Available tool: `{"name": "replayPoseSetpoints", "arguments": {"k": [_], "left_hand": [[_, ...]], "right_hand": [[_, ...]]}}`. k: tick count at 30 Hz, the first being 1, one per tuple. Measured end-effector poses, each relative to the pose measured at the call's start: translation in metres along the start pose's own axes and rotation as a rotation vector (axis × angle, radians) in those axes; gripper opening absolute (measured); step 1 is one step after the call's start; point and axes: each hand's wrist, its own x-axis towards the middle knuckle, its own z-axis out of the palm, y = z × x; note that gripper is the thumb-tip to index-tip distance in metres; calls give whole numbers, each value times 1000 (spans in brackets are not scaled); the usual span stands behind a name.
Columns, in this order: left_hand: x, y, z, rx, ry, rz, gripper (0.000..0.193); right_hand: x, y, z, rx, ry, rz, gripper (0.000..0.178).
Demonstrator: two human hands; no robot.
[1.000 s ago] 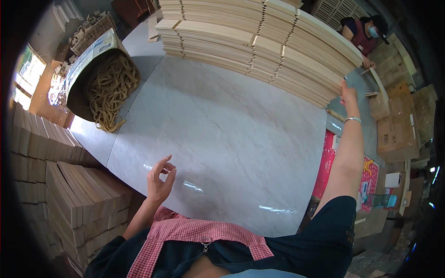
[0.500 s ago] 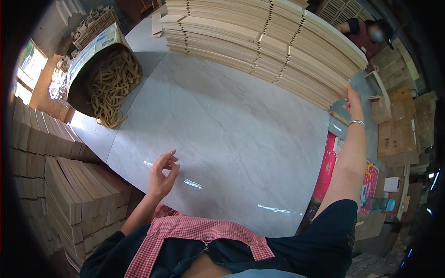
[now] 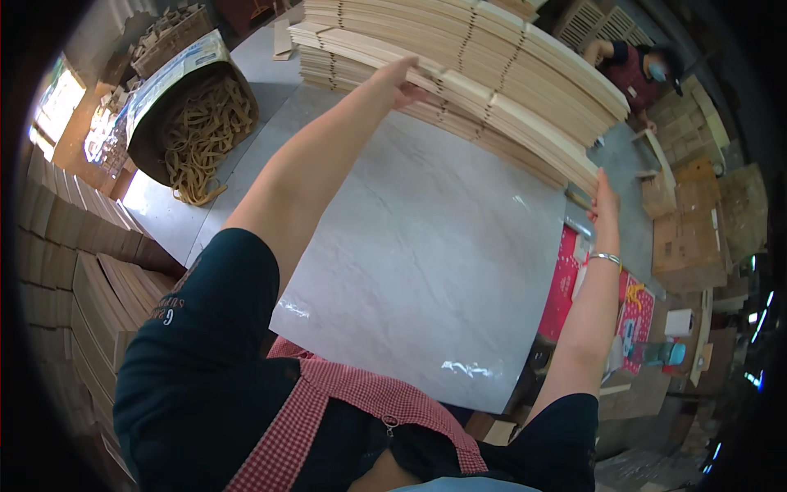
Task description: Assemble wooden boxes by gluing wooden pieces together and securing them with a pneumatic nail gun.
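Observation:
A wide pile of pale wooden slats [image 3: 443,37] stands at the far side of the table. Several wooden slats [image 3: 525,123] from its upper front jut out toward me, their right end sticking out past the layers beneath. My right hand [image 3: 605,203] is closed round that right end. Farther left, my left hand [image 3: 399,84] grips the same slats at their front edge; its fingertips are partly hidden by the wood.
A grey marbled table [image 3: 410,262] lies below my arms. At its left a tipped bag [image 3: 143,139] spills tan flat bands [image 3: 205,131]. Stacked boards [image 3: 98,303] rise at the left. A red box [image 3: 564,283] and a bottle [image 3: 660,354] are at right. A masked co-worker [image 3: 635,74] stands far right.
My left hand has reached from above the near table up to the pile and taken hold of the slats. My right hand has drawn their right end toward me.

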Motion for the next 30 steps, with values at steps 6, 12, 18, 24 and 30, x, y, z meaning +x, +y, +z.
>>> {"name": "replayPoseSetpoints", "arguments": {"k": [6,12,18,24,30], "left_hand": [[-31,-42,-64,-224,-161,-23,60],[-152,-127,-157,-154,33,-78,57],[-212,-163,-198,-150,-11,-63,56],[-227,-171,-190,-121,41,-158,52],[-208,-173,-192,-133,-18,-223,51]], "right_hand": [[-69,76,-30,-254,122,-170,76],[-189,154,-52,-315,-121,-114,69],[-278,238,-119,-524,344,-553,51],[-336,283,-160,-781,301,-362,57],[-343,283,-154,-843,76,-160,55]]}}
